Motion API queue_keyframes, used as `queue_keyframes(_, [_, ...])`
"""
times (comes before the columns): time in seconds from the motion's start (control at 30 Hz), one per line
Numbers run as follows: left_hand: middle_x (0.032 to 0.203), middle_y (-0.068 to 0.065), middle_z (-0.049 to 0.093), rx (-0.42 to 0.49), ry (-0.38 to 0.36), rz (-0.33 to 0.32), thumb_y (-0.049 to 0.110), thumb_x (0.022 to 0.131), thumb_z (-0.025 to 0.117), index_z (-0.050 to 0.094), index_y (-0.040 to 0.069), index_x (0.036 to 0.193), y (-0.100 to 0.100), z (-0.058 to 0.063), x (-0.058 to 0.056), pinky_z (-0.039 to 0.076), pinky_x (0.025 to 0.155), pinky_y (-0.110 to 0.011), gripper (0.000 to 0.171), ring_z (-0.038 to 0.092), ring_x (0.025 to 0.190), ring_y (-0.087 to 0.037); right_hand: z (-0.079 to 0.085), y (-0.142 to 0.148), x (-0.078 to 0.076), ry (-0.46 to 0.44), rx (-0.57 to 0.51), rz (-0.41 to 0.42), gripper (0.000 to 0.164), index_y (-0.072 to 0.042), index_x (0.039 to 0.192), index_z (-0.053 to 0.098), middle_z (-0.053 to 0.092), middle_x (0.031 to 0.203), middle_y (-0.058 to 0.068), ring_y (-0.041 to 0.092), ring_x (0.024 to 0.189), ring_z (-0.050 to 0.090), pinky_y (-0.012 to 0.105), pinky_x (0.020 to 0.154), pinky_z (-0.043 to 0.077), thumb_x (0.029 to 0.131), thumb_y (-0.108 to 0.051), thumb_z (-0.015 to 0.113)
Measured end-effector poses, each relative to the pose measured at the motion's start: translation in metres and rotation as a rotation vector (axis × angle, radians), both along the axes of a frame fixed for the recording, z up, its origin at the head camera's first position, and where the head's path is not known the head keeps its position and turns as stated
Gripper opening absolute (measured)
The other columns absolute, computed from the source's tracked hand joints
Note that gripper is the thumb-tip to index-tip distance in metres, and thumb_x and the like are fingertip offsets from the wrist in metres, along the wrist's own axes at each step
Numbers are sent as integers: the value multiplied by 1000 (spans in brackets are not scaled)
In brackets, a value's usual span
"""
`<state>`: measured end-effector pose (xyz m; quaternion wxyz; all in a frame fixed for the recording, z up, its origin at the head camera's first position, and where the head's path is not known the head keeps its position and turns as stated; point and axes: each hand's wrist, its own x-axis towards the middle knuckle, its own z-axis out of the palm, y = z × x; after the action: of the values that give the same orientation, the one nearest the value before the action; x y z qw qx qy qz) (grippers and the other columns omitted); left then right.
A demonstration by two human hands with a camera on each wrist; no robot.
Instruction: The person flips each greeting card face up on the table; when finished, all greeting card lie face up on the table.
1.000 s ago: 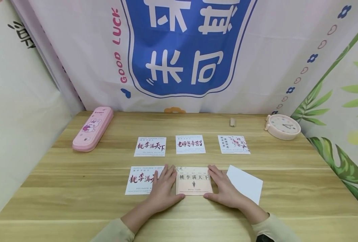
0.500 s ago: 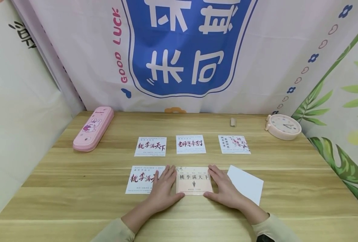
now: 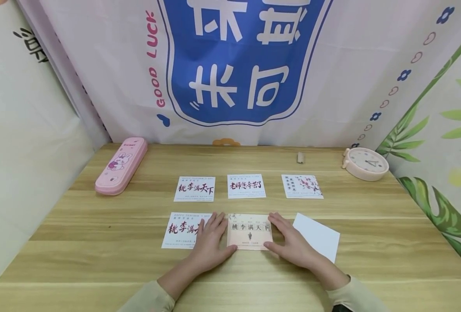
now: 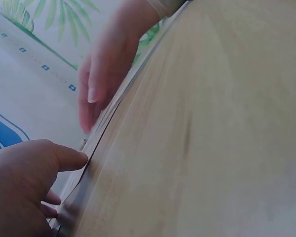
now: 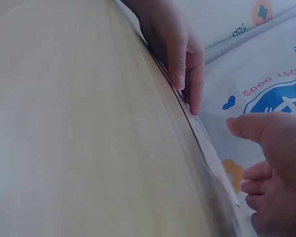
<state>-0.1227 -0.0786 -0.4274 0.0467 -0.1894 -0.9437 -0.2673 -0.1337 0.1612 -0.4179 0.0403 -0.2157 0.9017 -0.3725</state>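
Observation:
A beige card (image 3: 249,232) with a row of dark characters lies on the wooden table between both hands. Along its left edge rests my left hand (image 3: 212,242), thumb at the near corner and fingers at the far one. My right hand (image 3: 293,243) frames the right edge the same way, its fingers extended; in the right wrist view its thumb (image 5: 249,126) stands raised. Partly under the left hand is a white card (image 3: 183,230) with red lettering, its right end hidden. Beside the right hand lies a blank white card (image 3: 319,236), set at a slant and partly covered by the wrist.
Behind stand a row of cards: two with red lettering, the left card (image 3: 194,189) and the middle card (image 3: 246,186), and a blossom card (image 3: 302,186). A pink pencil case (image 3: 121,167) lies back left. A small grey-brown block (image 3: 300,157) and a pink clock (image 3: 366,164) sit back right.
The beige card and the white card under my left hand have slid slightly away from me. My right thumb has shifted a little forward. Otherwise both hands keep their places.

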Motion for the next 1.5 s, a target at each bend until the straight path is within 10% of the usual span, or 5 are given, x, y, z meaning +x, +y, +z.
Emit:
queue_keyframes(0.47, [135, -15, 28, 59, 104, -7, 39, 70, 66, 32, -3, 130, 12, 19, -7, 6, 97, -52, 80, 20, 125, -30, 32, 70, 2, 182, -90, -50, 62, 3, 126, 38, 32, 130, 21, 39, 118, 25, 58, 89, 22, 73, -13, 68])
queue_keyframes(0.83, [138, -10, 24, 9, 107, -218, 41, 71, 66, 28, 5, 134, 75, 53, -32, 8, 100, -43, 81, 18, 126, -23, 31, 112, 6, 156, -53, -108, 67, 5, 126, 36, 29, 130, 26, 45, 117, 23, 62, 85, 21, 70, -12, 70])
queue_keyframes(1.27, [138, -7, 27, -2, -65, -276, 46, 71, 64, 27, 7, 135, 143, 36, -37, 19, 99, -39, 83, 20, 126, -18, 9, 141, 12, -49, -66, -91, 74, 6, 128, 33, 18, 133, 30, 50, 118, 13, 64, 86, 14, 69, -16, 72])
queue_keyframes(1.5, [137, -5, 29, 17, -103, -269, 45, 71, 65, 29, 7, 134, 149, 18, -37, 19, 99, -30, 81, 21, 125, -15, -3, 140, 8, 27, 34, -16, 74, 6, 124, 37, 23, 129, 34, 53, 116, 14, 67, 83, 9, 66, -22, 74])
